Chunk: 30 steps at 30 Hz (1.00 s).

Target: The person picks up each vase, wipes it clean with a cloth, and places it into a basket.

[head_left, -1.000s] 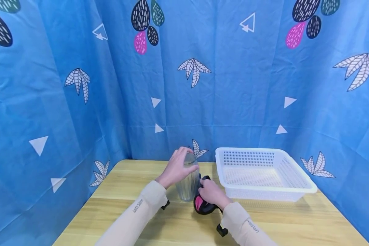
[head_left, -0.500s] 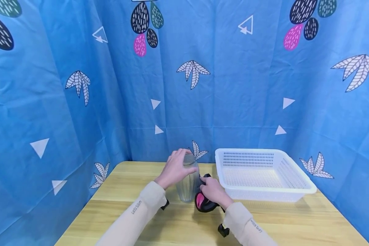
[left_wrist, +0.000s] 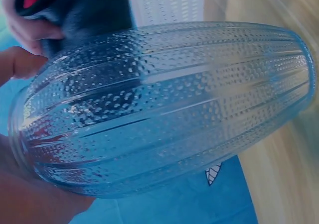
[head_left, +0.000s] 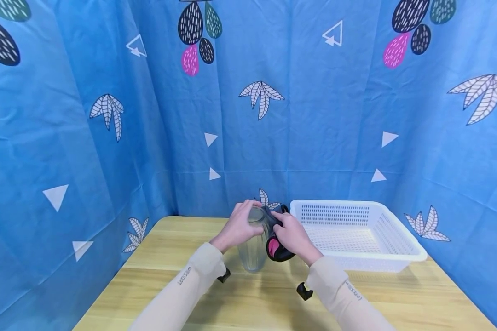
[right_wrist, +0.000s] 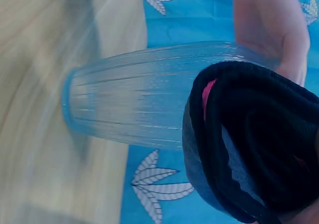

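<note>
A clear ribbed glass vase (head_left: pixel 251 255) stands upright on the table, textured with small dimples in the left wrist view. My left hand (head_left: pixel 237 228) grips it near the mouth, thumb on the near side and fingers round the back. In my right hand (head_left: pixel 293 235) is a rolled, dark grey cloth item (head_left: pixel 280 253) with thick black edging and a pink patch inside. It is raised off the table, close against the upper right side of the vase. The right wrist view looks into the dark hollow of its roll (right_wrist: pixel 264 129).
A white perforated plastic basket (head_left: pixel 358 262) sits just right of my right hand. Pale wood tabletop (head_left: pixel 182 257) lies beneath everything. A blue patterned curtain (head_left: pixel 252 147) encloses the back and sides. Small black pieces (head_left: pixel 304 291) hang at both wrists.
My right hand has lifted the dark cloth item from low beside the vase's base up towards its mouth. The left hand and the vase have stayed in place.
</note>
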Tool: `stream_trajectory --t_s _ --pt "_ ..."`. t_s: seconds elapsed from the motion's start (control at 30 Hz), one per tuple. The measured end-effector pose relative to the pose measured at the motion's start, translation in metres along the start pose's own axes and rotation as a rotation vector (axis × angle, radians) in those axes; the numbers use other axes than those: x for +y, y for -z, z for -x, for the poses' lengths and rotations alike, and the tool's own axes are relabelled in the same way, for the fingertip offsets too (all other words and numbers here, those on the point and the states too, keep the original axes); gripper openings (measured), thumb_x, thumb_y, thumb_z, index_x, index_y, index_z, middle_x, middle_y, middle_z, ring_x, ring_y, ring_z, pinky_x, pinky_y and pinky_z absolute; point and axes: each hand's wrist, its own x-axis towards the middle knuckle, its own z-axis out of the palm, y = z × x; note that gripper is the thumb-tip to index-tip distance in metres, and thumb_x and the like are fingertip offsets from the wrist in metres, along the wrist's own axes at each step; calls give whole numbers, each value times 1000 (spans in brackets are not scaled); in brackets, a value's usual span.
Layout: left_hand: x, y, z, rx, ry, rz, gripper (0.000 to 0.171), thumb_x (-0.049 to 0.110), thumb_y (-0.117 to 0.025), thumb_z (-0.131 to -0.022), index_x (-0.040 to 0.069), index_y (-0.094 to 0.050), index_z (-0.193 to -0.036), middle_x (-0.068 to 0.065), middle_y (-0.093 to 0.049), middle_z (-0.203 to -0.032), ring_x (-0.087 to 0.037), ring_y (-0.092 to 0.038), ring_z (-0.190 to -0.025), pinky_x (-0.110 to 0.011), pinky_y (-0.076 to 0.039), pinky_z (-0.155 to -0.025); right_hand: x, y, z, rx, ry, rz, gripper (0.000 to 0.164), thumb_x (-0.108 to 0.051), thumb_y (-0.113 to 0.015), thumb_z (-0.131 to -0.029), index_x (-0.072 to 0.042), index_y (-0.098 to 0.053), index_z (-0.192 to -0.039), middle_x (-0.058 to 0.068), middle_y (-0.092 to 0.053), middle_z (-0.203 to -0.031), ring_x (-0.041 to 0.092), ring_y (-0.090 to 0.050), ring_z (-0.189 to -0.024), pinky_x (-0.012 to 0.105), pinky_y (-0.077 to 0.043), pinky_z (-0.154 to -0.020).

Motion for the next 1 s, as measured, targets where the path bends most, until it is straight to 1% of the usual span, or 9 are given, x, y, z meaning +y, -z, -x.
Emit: stream_trajectory --t_s 0.1,0.23,0.33,0.43,0.5,0.6,0.8,0.87,1.0 --pt "-1 -1 -1 12 -27 0 58 34 -78 -83 19 -55 -134 3 -57 -136 -26 -42 -131 -50 -41 -106 0 -2 0 5 19 70 48 -7 -55 -93 -4 -58 -141 26 -58 -135 32 -61 -102 39 -47 -78" --pt "-2 -2 -1 20 -37 -14 57 43 -73 -90 19 -53 -138 2 -54 -142 -25 -43 -133 -49 -40 -109 10 -14 3 -95 -35 76 48 -9 -52 -97 0 -52 -144 32 -56 -136 25 -60 -67 35 -47 -58" --pt "-4 -3 1 23 -42 -28 56 41 -72 -91 19 -52 -139 1 -50 -146 -24 -42 -136 -49 -39 -111 20 -26 6 -185 -88 49 47 -10 -51 -99 3 -50 -145 31 -61 -129 16 -40 -45 30 -41 -47" --pt "-5 -3 2 24 -40 -45 58 43 -72 -91 19 -51 -138 -1 -46 -147 -23 -41 -138 -48 -38 -113 28 -37 8 -212 -88 71 46 -10 -52 -99 5 -52 -143 28 -64 -128 16 -50 -53 32 -47 -53" --pt "-6 -3 3 26 -34 -49 58 44 -72 -91 18 -50 -138 -2 -44 -146 -23 -42 -137 -48 -39 -112 30 -44 9 -200 -72 110 46 -11 -54 -97 6 -54 -140 27 -60 -136 23 -65 -76 38 -54 -68" --pt "-5 -1 2 34 -21 -49 60 45 -72 -90 17 -50 -138 -3 -46 -142 -23 -43 -135 -47 -40 -111 32 -51 12 -212 -55 159 44 -10 -56 -96 10 -57 -135 27 -60 -136 34 -67 -104 46 -55 -83" --pt "-2 0 1 30 -2 -58 62 45 -74 -88 17 -51 -138 -1 -50 -142 -24 -42 -134 -47 -40 -110 38 -64 19 -261 -58 199 42 -8 -57 -95 14 -59 -130 31 -59 -133 39 -67 -102 45 -53 -74" --pt "-2 1 2 41 22 -66 62 47 -75 -86 19 -53 -137 0 -52 -142 -25 -42 -133 -50 -40 -108 37 -65 21 -253 -50 198 42 -9 -58 -94 15 -59 -129 32 -60 -132 42 -65 -109 46 -53 -78" --pt "0 4 4 30 75 -72 63 49 -77 -84 25 -55 -138 3 -56 -140 -24 -46 -128 -51 -41 -102 36 -63 24 -260 -86 154 44 -10 -56 -96 13 -57 -133 30 -57 -137 36 -65 -106 44 -52 -79"
